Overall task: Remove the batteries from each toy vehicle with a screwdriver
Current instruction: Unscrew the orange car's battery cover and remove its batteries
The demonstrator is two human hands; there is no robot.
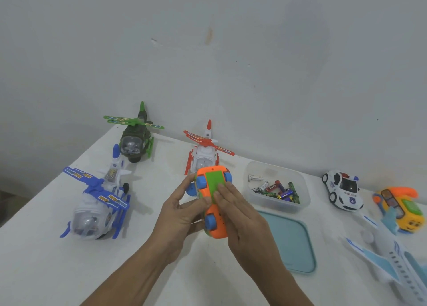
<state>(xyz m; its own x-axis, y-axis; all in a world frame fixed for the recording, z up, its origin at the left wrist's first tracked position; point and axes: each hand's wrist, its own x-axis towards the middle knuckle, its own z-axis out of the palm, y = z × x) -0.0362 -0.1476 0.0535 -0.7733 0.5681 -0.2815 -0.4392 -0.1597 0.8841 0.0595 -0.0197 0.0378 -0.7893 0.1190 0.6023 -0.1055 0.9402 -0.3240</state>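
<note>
Toy car (218,230), orange with blue wheels, is flipped belly-up in your hands over the table (46,259). Your left hand (178,215) grips it from the side, fingers curled round the body. Your right hand (245,231) lies flat on top, straight fingers pressing the green battery cover (215,178). Just right of that hand sits a clear tub (302,190) of loose batteries (277,190), with a teal lid (293,241) nearer you. Past your fingertips there's a red helicopter (205,153), and a blue helicopter (99,201) sits left of your left hand.

A glossy orange plastic toy car (217,229) is showing a matt green cover (213,178); a clear plastic tub (303,190) is holding shiny batteries (277,190).
</note>
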